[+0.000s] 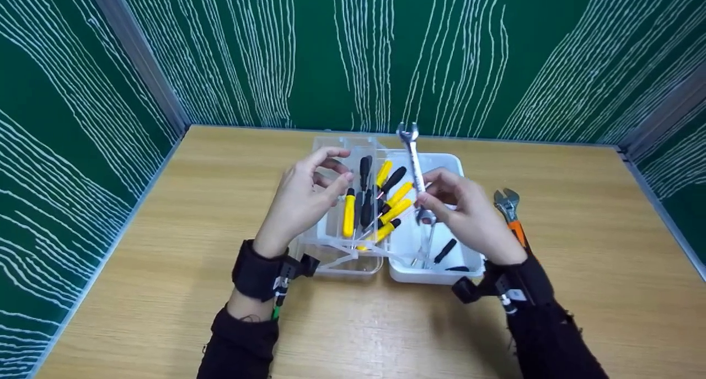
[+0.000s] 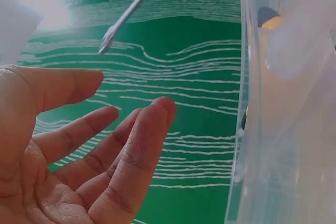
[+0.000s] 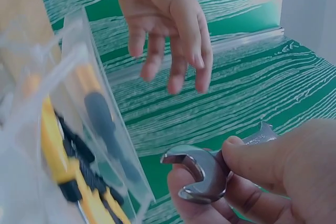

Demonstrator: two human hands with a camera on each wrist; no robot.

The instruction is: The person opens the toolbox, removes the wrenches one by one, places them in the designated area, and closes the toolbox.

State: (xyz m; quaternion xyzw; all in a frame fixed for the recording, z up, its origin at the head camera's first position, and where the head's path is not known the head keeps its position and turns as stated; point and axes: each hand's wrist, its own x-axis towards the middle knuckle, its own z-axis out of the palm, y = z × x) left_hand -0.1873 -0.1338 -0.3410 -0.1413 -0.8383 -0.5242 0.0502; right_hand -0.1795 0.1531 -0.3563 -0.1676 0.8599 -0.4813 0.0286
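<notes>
My right hand (image 1: 469, 216) pinches a shiny double open-ended wrench (image 1: 412, 161) between thumb and fingers, raised above the white toolbox (image 1: 436, 277). One end of the wrench points up and away; in the right wrist view its near jaw shows large beside the thumb. Over the toolbox's clear tray (image 1: 347, 142) hovers my left hand (image 1: 306, 194), its fingers loosely bent apart from the thumb and nothing between them. Yellow-handled screwdrivers (image 1: 349, 216) and black-handled screwdrivers (image 1: 365, 169) lie in the tray and across toward the white bin.
To the right of the toolbox, an adjustable wrench (image 1: 515, 224) with an orange and black handle lies on the wooden table (image 1: 165, 230), partly behind my right wrist. Another metal wrench and small black-handled tools (image 1: 445, 251) lie in the white bin. Green panels enclose the table.
</notes>
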